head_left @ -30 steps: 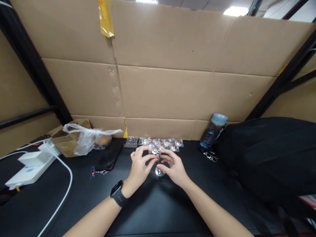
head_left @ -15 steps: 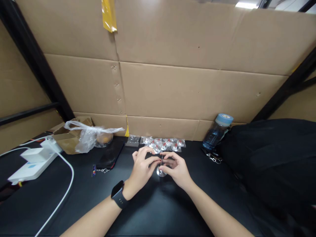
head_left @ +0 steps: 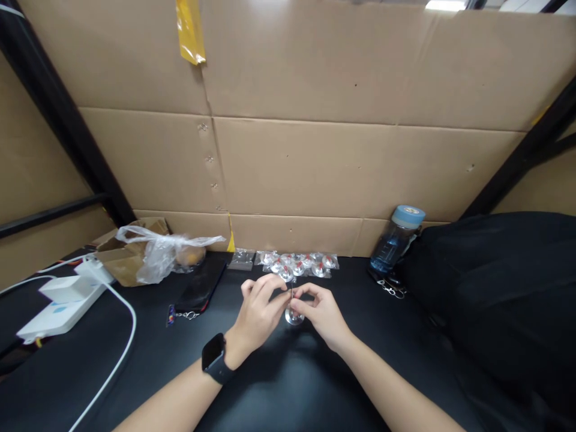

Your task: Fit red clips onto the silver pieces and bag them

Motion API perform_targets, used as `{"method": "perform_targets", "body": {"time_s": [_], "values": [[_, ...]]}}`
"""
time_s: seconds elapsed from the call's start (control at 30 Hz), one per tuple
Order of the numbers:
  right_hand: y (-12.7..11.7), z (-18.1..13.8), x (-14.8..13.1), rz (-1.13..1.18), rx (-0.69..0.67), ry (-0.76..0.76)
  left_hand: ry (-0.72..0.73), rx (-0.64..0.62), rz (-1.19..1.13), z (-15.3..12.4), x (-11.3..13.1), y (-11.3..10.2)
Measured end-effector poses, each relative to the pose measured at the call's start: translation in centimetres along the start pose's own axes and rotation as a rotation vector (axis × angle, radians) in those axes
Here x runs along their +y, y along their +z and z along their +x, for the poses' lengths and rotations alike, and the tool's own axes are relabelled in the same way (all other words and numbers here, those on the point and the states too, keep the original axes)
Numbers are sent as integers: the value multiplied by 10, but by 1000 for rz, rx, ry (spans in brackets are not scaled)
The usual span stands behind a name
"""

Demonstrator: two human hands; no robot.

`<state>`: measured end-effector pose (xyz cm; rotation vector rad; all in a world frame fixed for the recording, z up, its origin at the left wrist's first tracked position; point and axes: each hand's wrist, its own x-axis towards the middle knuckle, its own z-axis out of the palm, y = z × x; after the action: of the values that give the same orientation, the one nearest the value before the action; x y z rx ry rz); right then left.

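A small shiny silver disc with a thin upright stem [head_left: 294, 317] is low between my hands, in the middle of the black table. My left hand [head_left: 258, 313] is closed, its thumb and forefinger pinching at the stem from the left. From the right, my right hand [head_left: 324, 312] pinches close to the same spot with thumb and fingers, just above the disc. Fingertips partly hide the stem and a reddish bit. Just beyond the hands, several similar silver discs with red parts lie in clear plastic packets [head_left: 299, 264].
Left of the packets are a flat clear packet [head_left: 242, 259], a black pouch [head_left: 201, 287], a plastic bag [head_left: 159, 255] and a white power strip [head_left: 63, 306] with cables. A blue-lidded bottle [head_left: 396, 240], keys [head_left: 391, 289] and a black bag [head_left: 490, 288] stand right. Cardboard walls the back.
The fingers of my right hand have drawn in closer around the stem, and my left fingers have shifted slightly. The disc stays nearly in place. The view has tilted a little.
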<state>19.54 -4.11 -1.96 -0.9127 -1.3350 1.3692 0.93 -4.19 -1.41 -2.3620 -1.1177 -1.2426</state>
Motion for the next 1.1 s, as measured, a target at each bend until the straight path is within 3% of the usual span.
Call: {"method": "perform_targets", "body": {"time_s": [0.23,0.4,0.5,0.63,0.8,1.1], "values": [[-10,3,-1,-108,-91,-96,-44,15,-70,2,-7,1],[-12,3,-2,-325,-52,-146,-160,-33,-169,3,0,0],[-13,3,-1,-454,-33,-162,-221,-125,-201,3,5,3],[-17,5,0,-449,-23,-131,-194,-275,-199,2,3,10],[-18,6,3,-556,-59,-173,-200,-308,-177,0,-7,12],[-23,4,10,-1111,-191,-235,-251,-387,-130,1,-27,1]]}}
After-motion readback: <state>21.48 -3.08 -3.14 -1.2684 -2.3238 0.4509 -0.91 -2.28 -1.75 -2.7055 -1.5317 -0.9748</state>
